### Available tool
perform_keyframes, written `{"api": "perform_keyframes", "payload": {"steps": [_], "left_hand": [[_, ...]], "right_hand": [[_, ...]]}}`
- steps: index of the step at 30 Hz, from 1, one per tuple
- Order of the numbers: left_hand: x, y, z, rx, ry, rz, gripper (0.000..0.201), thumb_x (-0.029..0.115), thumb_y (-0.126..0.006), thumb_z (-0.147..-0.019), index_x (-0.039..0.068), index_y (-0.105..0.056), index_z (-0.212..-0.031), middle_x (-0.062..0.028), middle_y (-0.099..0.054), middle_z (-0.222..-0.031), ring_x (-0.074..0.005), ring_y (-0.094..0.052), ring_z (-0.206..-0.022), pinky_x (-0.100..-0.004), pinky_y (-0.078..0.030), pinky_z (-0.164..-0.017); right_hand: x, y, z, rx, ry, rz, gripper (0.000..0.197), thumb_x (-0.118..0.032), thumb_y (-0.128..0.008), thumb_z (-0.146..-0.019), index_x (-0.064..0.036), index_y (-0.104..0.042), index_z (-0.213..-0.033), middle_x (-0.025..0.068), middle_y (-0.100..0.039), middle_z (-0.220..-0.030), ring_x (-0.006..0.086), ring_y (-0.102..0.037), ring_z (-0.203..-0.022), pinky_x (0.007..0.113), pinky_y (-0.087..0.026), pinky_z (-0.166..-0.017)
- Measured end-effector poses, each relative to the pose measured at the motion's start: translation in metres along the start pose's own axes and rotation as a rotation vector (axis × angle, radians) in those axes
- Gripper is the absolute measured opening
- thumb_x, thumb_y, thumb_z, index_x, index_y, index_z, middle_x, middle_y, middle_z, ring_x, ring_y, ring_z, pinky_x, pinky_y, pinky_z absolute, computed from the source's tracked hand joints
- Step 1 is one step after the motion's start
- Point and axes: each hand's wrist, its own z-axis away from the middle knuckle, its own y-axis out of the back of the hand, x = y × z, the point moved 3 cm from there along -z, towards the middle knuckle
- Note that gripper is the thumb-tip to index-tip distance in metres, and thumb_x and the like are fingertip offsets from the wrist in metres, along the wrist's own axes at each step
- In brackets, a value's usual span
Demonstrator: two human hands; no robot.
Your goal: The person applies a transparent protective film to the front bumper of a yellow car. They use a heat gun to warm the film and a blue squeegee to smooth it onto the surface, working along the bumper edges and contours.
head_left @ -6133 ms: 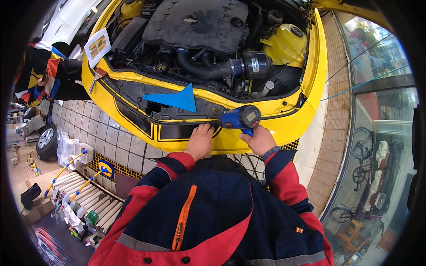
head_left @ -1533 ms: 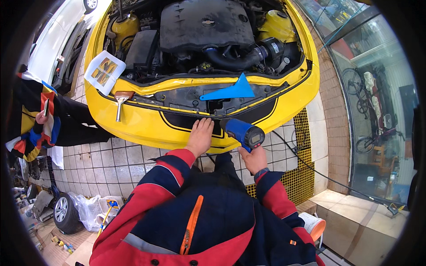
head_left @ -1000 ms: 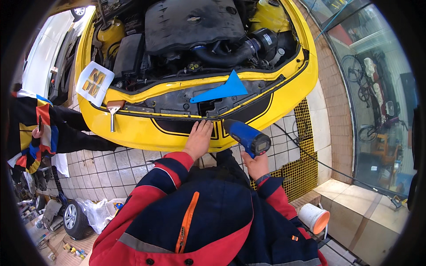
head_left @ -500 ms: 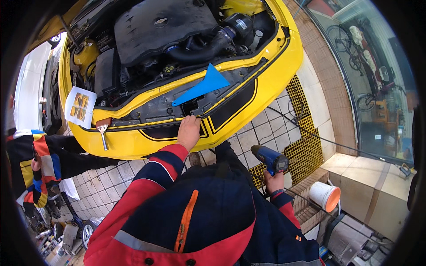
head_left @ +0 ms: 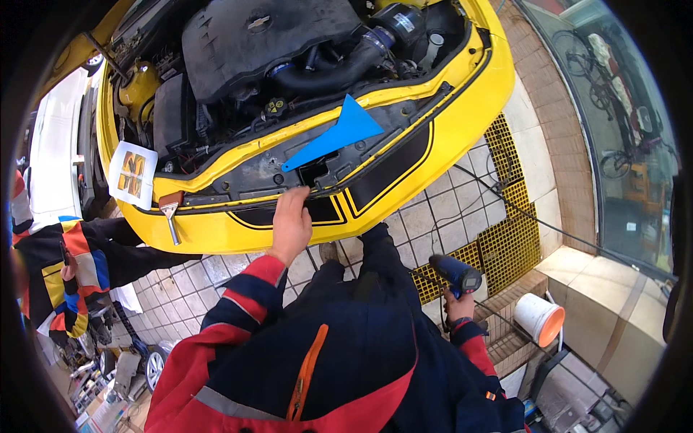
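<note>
My left hand [head_left: 291, 227] rests at the front edge of a yellow car's bumper [head_left: 462, 137], fingers stretched out and nothing visible in them. Beneath it lies a black panel with a yellow outline [head_left: 323, 211]. Down at my right side, my right hand [head_left: 460, 308] is closed around the handle of a dark blue heat gun [head_left: 455, 273] with a small display. Its nozzle points toward the car. A flat blue plastic squeegee [head_left: 343, 135] lies on the dark plastic cover behind the bumper edge, just beyond my left hand.
A flat brush [head_left: 171, 211] and a printed picture sheet [head_left: 132, 175] lie on the bumper's left side. The engine bay [head_left: 267, 50] is exposed. On the left stands another person in a colourful jacket [head_left: 79, 267]. A cable [head_left: 530, 216] crosses yellow floor grates; a white bucket [head_left: 530, 317] lies at right.
My left hand has shifted slightly left along the bumper edge, its fingers loosening. The view has moved a little; my right hand still holds the heat gun.
</note>
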Motion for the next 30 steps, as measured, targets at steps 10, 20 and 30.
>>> {"api": "perform_keyframes", "payload": {"steps": [10,20,30], "left_hand": [[0.023,-0.035,0.012,-0.179,0.117,-0.16,0.064,0.0,-0.069,-0.085,-0.004,-0.061,-0.149,-0.0232,-0.058,-0.148,-0.0465,-0.052,-0.142,-0.0551,-0.042,-0.124],[0.023,-0.045,-0.003,-0.247,0.185,-0.266,0.065,0.001,-0.068,-0.086,-0.003,-0.062,-0.151,-0.0219,-0.061,-0.146,-0.0451,-0.055,-0.14,-0.0561,-0.044,-0.123],[0.024,-0.054,-0.018,-0.277,0.216,-0.333,0.059,0.001,-0.066,-0.086,-0.007,-0.065,-0.145,-0.0235,-0.063,-0.142,-0.0449,-0.058,-0.135,-0.0564,-0.046,-0.12]], "right_hand": [[0.068,0.016,-0.029,-0.391,-0.495,0.395,0.063,-0.042,-0.085,-0.089,0.001,-0.072,-0.132,0.0317,-0.077,-0.125,0.0499,-0.072,-0.124,0.052,-0.056,-0.106],[0.049,0.02,-0.099,-0.405,-0.374,0.455,0.046,-0.035,-0.088,-0.089,-0.0039,-0.072,-0.119,0.0189,-0.08,-0.089,0.0285,-0.08,-0.072,0.044,-0.063,-0.067],[0.028,0.019,-0.15,-0.448,-0.507,0.28,0.029,-0.022,-0.082,-0.096,-0.0013,-0.068,-0.112,0.0108,-0.074,-0.083,0.0227,-0.07,-0.059,0.041,-0.057,-0.052]]}}
